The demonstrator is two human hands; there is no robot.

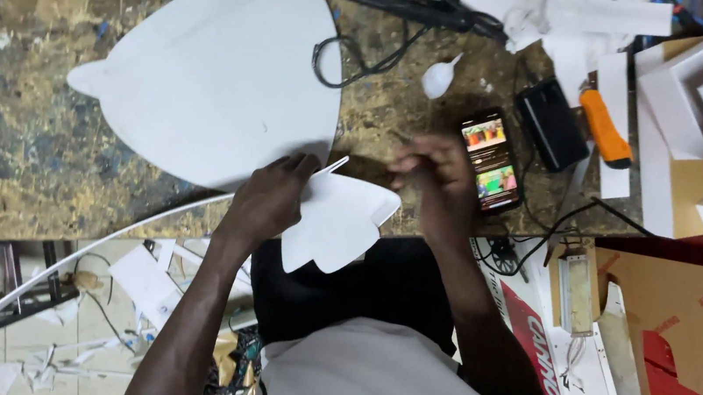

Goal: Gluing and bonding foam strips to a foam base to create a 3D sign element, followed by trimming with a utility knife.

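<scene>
The small white cutout (333, 222) sits at the near edge of the worktop (16, 124), half hanging over that edge above the person's lap, with its long axis running from about 7 o'clock to 1 o'clock. The big white sheet (225, 68), rounded and with small ears, lies flat at 11 o'clock from it, just beside it and perhaps overlapping at the corner. The left hand (270, 199) has the cutout by its 9 o'clock edge, grip closed on it, with a thin white stick (333, 166) poking up at 1 o'clock from the fingers. The right hand (432, 170) hovers at 2 o'clock from the cutout, close but apart, and is blurred; its grip looks curled, but whether it holds anything cannot be told. A lit phone (492, 159) lies at 3 o'clock of that hand, a white bottle (439, 77) at 12.
</scene>
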